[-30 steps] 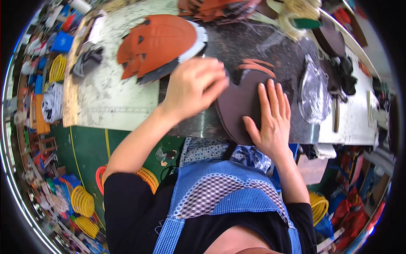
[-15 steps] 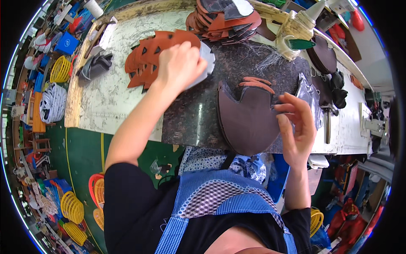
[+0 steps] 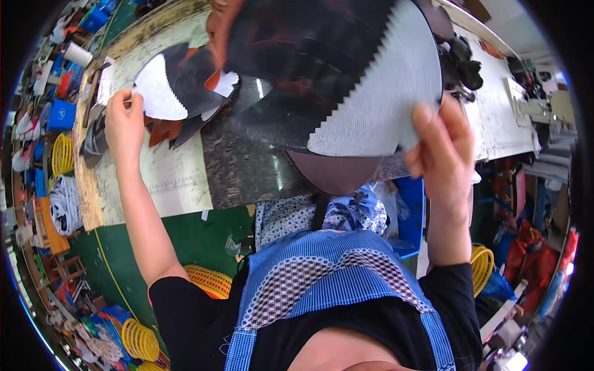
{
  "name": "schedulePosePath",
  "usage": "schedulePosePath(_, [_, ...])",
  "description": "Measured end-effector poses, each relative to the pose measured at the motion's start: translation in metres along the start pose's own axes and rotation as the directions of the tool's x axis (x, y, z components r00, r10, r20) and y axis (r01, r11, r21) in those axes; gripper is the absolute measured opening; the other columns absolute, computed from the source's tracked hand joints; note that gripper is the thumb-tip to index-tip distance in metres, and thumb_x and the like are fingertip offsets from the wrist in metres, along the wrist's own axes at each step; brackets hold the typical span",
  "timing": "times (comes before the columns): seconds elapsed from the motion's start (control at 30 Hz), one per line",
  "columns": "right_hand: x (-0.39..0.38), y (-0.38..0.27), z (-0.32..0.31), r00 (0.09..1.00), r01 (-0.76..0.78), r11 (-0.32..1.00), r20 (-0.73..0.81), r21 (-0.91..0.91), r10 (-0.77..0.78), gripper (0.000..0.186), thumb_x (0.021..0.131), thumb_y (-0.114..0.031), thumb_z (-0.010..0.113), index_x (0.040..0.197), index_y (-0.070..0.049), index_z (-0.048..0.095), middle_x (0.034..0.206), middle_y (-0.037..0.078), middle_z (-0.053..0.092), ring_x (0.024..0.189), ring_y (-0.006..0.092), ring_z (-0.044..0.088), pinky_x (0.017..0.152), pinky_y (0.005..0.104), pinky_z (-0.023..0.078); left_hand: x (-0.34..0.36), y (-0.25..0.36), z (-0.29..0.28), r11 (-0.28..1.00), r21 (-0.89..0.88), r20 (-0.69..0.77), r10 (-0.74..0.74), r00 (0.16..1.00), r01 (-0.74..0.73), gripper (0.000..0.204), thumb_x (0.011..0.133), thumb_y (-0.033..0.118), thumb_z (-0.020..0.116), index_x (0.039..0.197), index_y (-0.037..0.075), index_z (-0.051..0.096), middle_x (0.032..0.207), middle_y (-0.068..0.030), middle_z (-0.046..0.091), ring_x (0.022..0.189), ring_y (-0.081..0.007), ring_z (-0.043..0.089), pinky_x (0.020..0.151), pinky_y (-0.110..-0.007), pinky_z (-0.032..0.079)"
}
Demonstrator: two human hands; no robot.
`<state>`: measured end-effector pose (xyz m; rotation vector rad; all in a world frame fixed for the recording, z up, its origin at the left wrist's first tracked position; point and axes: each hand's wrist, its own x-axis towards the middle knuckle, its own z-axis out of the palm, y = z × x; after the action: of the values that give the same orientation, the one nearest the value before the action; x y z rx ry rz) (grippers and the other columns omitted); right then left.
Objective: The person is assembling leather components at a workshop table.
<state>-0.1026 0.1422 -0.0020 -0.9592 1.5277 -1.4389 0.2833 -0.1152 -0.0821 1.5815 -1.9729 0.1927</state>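
My left hand (image 3: 125, 116) pinches the edge of a dark piece with a white zigzag-edged patch (image 3: 159, 89), over a pile of black and rust-orange pieces (image 3: 165, 133) on the left part of the bench. My right hand (image 3: 440, 139) grips the lower right edge of a large dark piece (image 3: 312, 49) with a broad grey serrated patch, raised close to the camera and hiding much of the bench behind it. A brown rounded piece (image 3: 334, 173) shows below it on the speckled stone slab (image 3: 244, 179).
The white work surface (image 3: 179, 185) has a worn wooden rim (image 3: 85, 198). Black items (image 3: 464, 65) lie at the back right, near a machine (image 3: 538, 105). A blue crate (image 3: 411, 210) is under the bench; yellow baskets (image 3: 139, 340) stand low at the left.
My left hand moved left to the edge of the left pile. My right hand left the brown piece and now holds up a large dark piece with a grey patch.
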Motion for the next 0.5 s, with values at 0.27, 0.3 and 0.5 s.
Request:
schedulePosePath(0.27, [-0.075,0.106,-0.006,0.865,-0.502,0.824,0.124,0.265,0.487,0.032,0.104,-0.026,0.061,0.108,0.005,0.06,0.088,0.018,0.074,0.071,0.0187,0.073,0.059,0.0263,0.057,-0.096,0.225,-0.003,0.409,-0.693,-0.081,0.774,0.628,-0.594,0.041,0.086,0.015,0.076,0.125,0.007,0.066,0.129,-0.0114,0.065,0.116,-0.03,0.063,0.103,-0.041,0.048])
schedulePosePath(0.3, [-0.072,0.103,-0.018,0.822,-0.561,0.813,0.217,0.155,0.526,0.035,0.104,-0.029,0.062,0.105,0.006,0.063,0.089,0.017,0.075,0.07,0.0166,0.072,0.059,0.0263,0.057,-0.111,0.236,0.004,0.351,-0.719,-0.077,0.818,0.57,-0.601,0.043,0.085,0.016,0.077,0.125,0.007,0.066,0.128,-0.0109,0.065,0.113,-0.0302,0.064,0.101,-0.041,0.049])
schedulePosePath(0.5, [0.003,0.108,-0.1,0.909,0.063,0.801,-0.298,-0.595,-0.293,0.01,0.09,-0.013,0.074,0.094,-0.004,0.072,0.085,0.004,0.069,0.076,0.0158,0.064,0.067,0.031,0.051,-0.112,0.236,0.037,0.306,-0.724,-0.036,0.878,0.477,-0.618,0.046,0.08,0.018,0.08,0.124,0.007,0.067,0.124,-0.01,0.065,0.107,-0.0301,0.066,0.092,-0.041,0.053])
